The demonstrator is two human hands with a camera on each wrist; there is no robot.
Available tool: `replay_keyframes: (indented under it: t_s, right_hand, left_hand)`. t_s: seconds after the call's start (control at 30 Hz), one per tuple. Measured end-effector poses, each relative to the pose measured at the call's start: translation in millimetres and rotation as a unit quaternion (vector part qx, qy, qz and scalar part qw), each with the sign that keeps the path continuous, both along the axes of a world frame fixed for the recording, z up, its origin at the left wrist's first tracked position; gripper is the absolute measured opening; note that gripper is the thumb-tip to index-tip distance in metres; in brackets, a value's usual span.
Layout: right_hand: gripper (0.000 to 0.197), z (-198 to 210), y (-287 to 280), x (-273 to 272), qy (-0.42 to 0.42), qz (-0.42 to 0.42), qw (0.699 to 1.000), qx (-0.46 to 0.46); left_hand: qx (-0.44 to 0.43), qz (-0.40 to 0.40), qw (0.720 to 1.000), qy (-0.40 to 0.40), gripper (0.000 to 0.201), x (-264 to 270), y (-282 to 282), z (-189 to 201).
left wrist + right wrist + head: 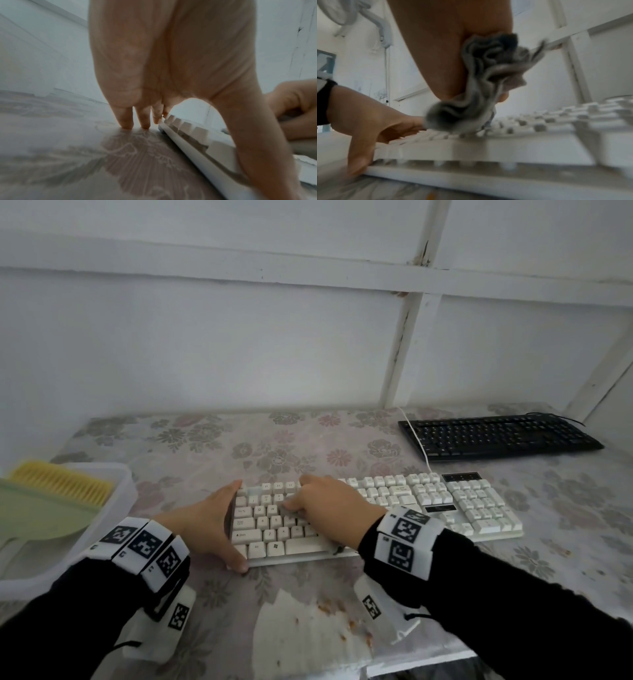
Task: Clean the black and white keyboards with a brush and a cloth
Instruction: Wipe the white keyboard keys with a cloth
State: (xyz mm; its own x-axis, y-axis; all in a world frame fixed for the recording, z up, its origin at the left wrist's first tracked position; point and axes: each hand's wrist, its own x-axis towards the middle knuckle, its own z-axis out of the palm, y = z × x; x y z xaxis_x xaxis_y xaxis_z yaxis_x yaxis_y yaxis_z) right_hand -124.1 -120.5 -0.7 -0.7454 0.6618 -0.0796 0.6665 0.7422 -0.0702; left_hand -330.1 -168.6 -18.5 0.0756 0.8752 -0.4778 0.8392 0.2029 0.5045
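White keyboard [376, 508] at 6 o'clock on the surface [205, 446] is being braced by the flat left hand [209, 525] while cloth [486, 81] is being gripped by the right hand [329, 501]; keycaps risk being snagged, keyboard being skidded.

A bench [308, 440] under a glossy floral cover, pale grey with faded pink and grey blooms, runs up to a white wall [205, 344]. White-painted battens [400, 344] cross the wall, 1 horizontal and 1 upright, their paint chipped at the joint. At the bench's near edge the cover is torn and stained. The light is soft, flat and cool.
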Motion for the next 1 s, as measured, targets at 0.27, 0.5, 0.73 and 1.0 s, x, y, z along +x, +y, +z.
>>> replay_keyframes:
  t_s: [0.27, 0.5, 0.73, 1.0]
  right_hand:
    - [0.034, 9, 8, 55, -0.015, -0.056, 0.998, -0.024]
    - [0.027, 23, 5, 41, -0.015, -0.077, 0.997, -0.024]
    - [0.027, 21, -19, -44, -0.008, 0.083, 0.996, -0.015]
    - [0.028, 9, 0, -1, -0.011, 0.011, 1.000, -0.010]
  left_hand:
    - [0.004, -0.009, 1.000, -0.012, 0.166, 1, 1, 0]
    - [0.010, 0.018, 1.000, -0.016, 0.144, 3, 0, -4]
    - [0.019, 0.000, 0.999, -0.045, 0.171, 0, 0, -3]
    - [0.005, 0.001, 1.000, -0.018, 0.162, 3, -1, 1]
